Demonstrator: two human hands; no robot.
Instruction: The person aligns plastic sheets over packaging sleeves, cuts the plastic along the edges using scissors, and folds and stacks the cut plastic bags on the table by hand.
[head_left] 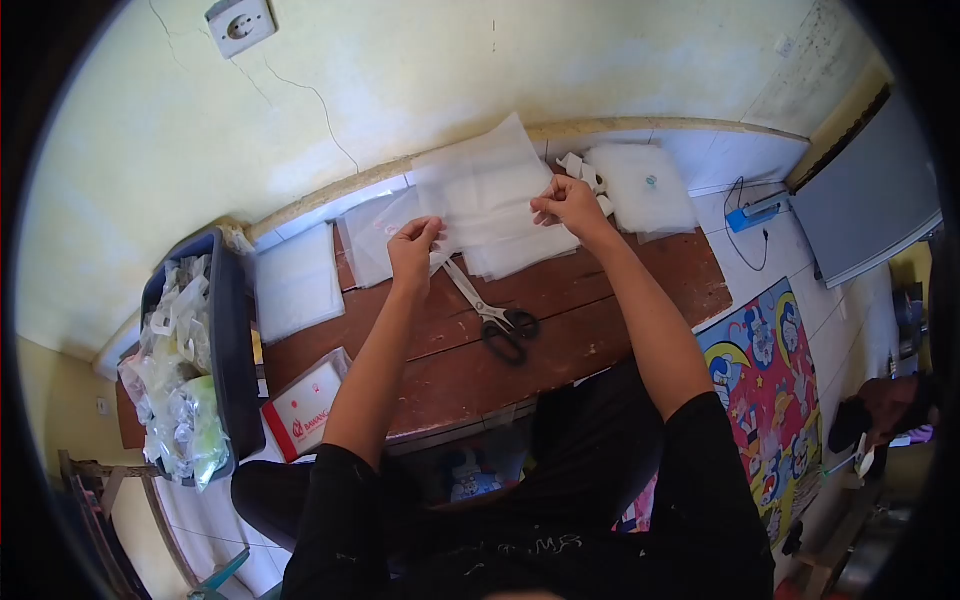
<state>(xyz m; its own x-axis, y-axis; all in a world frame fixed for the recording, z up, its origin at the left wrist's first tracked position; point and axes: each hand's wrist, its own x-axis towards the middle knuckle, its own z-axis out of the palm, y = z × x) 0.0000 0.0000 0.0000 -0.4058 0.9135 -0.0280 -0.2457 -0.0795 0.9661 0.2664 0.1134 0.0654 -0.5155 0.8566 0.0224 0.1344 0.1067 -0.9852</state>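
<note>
A clear plastic bag (478, 160) is stretched flat between my two hands above the table. My left hand (414, 252) pinches its lower left side, and my right hand (568, 205) pinches the right side. Beneath it lies a stack of clear plastic bags (510, 258). To the left, more clear bags (370, 240) with some red print are partly covered. Scissors (490, 315) with black handles rest on the wood just below, their blades pointing toward my left hand.
The brown wooden table (420, 340) also bears a pile of clear plastic (300, 280), a red-and-white packet (308, 405) and a thick whitish stack (640, 190). A dark bin (235, 370) full of plastic stands left. A colourful mat (765, 390) lies right.
</note>
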